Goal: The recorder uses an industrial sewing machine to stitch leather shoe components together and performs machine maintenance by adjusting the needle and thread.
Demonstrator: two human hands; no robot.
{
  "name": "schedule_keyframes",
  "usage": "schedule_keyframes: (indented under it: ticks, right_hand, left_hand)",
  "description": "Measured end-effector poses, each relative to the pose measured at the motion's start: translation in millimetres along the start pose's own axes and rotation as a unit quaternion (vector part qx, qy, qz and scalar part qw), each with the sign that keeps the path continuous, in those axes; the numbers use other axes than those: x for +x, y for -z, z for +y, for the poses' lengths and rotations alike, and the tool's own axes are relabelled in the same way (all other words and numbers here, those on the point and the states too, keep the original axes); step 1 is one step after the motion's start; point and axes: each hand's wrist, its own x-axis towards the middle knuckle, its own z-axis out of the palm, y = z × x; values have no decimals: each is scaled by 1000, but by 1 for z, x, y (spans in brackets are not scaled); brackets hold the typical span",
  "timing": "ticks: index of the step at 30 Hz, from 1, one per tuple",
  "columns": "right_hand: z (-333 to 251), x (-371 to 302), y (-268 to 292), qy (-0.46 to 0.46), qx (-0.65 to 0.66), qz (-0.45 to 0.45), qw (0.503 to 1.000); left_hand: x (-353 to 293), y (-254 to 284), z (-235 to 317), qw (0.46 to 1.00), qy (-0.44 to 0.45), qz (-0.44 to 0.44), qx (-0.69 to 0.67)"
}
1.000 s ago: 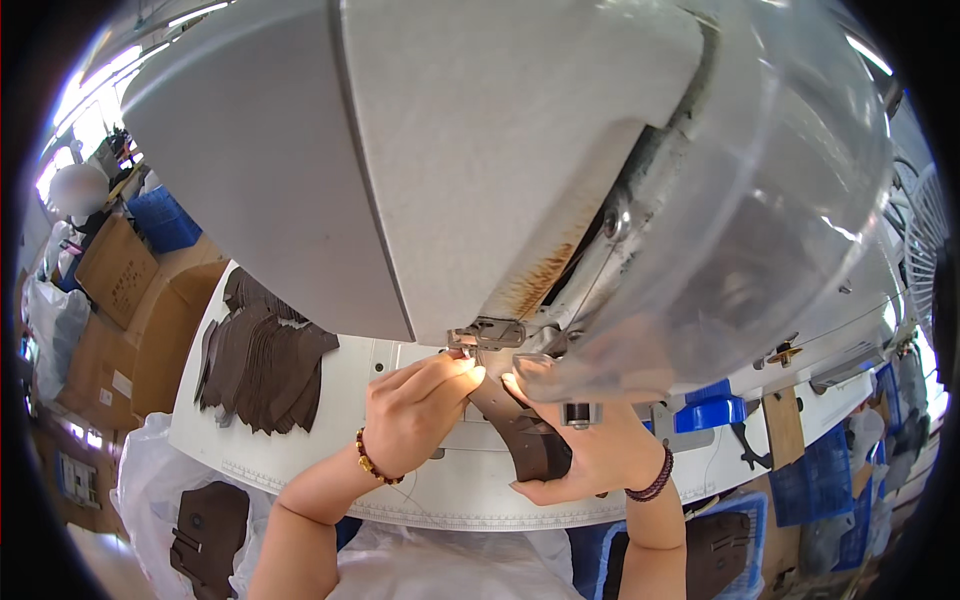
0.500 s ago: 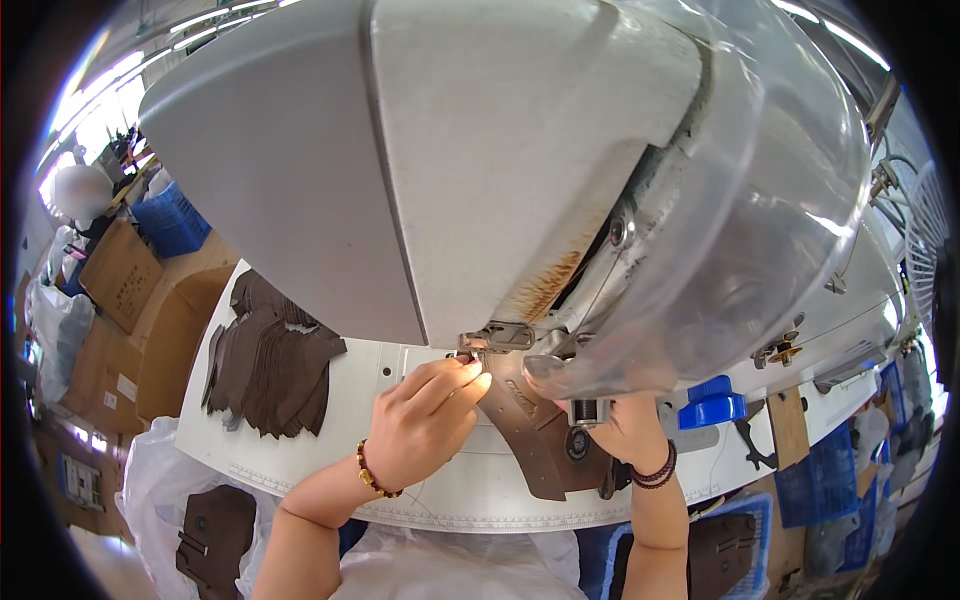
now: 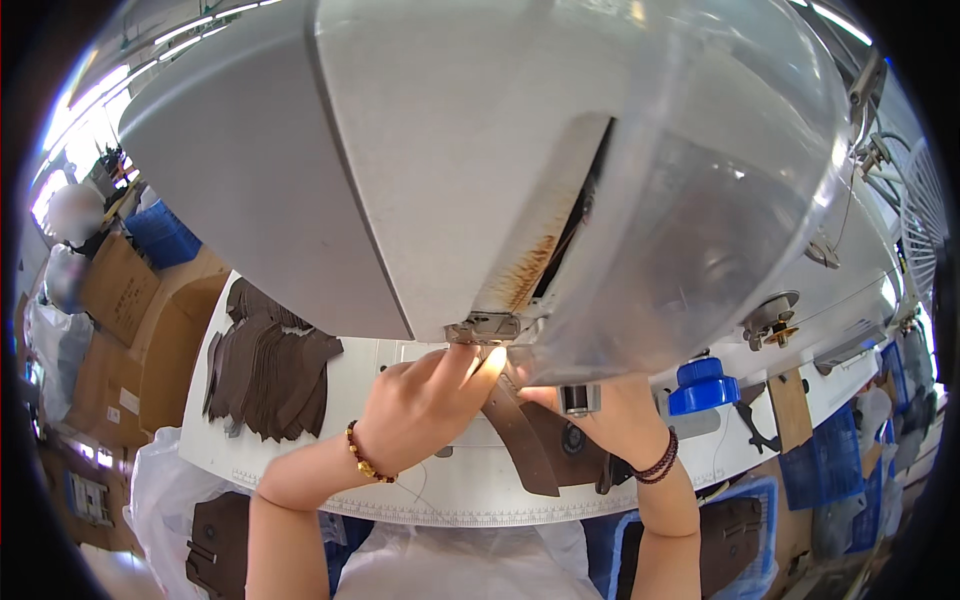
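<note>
A brown leather-like piece (image 3: 525, 445) with a long strip and a round dark badge lies on the white sewing table under the sewing machine head (image 3: 450, 160). My left hand (image 3: 420, 405) has its fingers bunched together at the lit metal presser foot (image 3: 485, 327), pinching the upper end of the piece. With its thumb on the strip's edge, my right hand (image 3: 615, 420) grips the piece from the other side. The machine's clear plastic cover (image 3: 690, 230) and a small metal cylinder (image 3: 577, 400) hide part of the right fingers.
A fanned stack of brown pieces (image 3: 270, 375) lies on the table's left. To the right are a blue-capped bottle (image 3: 703, 387) and a thread tension knob (image 3: 770, 322). A ruler strip (image 3: 420, 515) runs along the near edge. Blue crates (image 3: 825, 470) and cardboard boxes (image 3: 120, 285) stand around.
The view has shifted a little, with the machine looming differently. My left fingertips have moved in under the presser foot, and my right thumb now shows on the strip's edge.
</note>
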Motion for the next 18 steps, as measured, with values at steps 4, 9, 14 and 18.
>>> schedule_keyframes:
  ticks: [4,9,14,18]
  right_hand:
    - [-8,2,5,-11,-5,-7,1000]
    - [-6,14,5,0,-11,-12,1000]
    - [-4,32,18,1,16,-110,994]
    - [-3,41,26,-16,-90,-294,951]
  left_hand:
    - [4,-4,-4,998,-52,-5,23]
    - [-5,-8,-10,998,-59,-8,-29]
    - [-12,-12,-7,996,-10,85,-29]
    - [-13,-17,-1,996,-6,90,8]
